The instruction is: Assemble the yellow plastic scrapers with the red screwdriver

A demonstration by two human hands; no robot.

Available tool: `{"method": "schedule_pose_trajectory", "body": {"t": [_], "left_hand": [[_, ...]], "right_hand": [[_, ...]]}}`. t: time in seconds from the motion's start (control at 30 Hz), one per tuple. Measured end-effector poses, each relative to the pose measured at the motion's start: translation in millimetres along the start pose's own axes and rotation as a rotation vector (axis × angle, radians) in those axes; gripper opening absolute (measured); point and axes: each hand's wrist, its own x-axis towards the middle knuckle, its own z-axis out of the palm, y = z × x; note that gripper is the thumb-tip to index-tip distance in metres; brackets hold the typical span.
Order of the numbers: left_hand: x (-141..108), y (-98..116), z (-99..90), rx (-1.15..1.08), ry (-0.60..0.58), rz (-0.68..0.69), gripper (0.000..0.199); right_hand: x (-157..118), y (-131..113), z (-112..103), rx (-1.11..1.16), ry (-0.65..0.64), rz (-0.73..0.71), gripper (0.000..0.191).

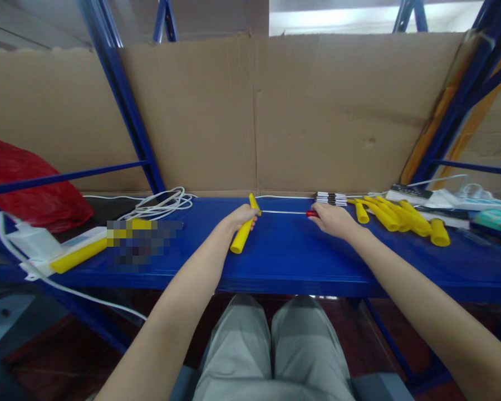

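Head view, blue metal bench (292,253), entries from left to right. Item: red plastic bag (29,181), at the far left. Item: white power strip (73,242) with a long yellow tubular piece (81,259) along its near side; a pixelated patch hides what lies next to it. Item: coiled white cable (161,203), behind these. Item: left hand (244,215), grip closed around a tapered yellow plastic tube (242,237), held tilted at mid-bench. Item: thin tool with silvery shaft and red handle (310,214), shaft level, its far end at the held tube; whether it enters cannot be told. Item: right hand (332,219), grip closed on the red handle. Item: black-and-white stack (331,199), just behind the right hand. Item: loose group of yellow tubes (394,215), right side. Progress, as judged: one tube in hand, mid-operation; the right-hand group unheld, finished or unfinished unclear.
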Motion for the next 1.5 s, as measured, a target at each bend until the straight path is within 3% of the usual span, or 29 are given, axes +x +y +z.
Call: {"method": "schedule_pose_trajectory", "body": {"t": [0.27,0.5,1.13,1.5], "left_hand": [[-0.3,0.3,1.5,0.039,-0.018,0.021,0.013],[0.6,0.4,3.1,0.034,0.003,0.012,0.013],[-3.6,4.9,1.5,0.025,0.022,0.005,0.011],[0.8,4.3,-1.2,0.01,0.013,0.01,0.012]], "right_hand": [[1.4,3.3,1.7,-0.037,-0.015,-0.059,0.032],[-2.6,1.1,-3.1,0.038,-0.056,0.02,0.033],[-2.0,6.2,4.2,-0.013,0.205,-0.106,0.034],[-1.7,3.3,0.4,-0.062,0.19,-0.108,0.037]]}}
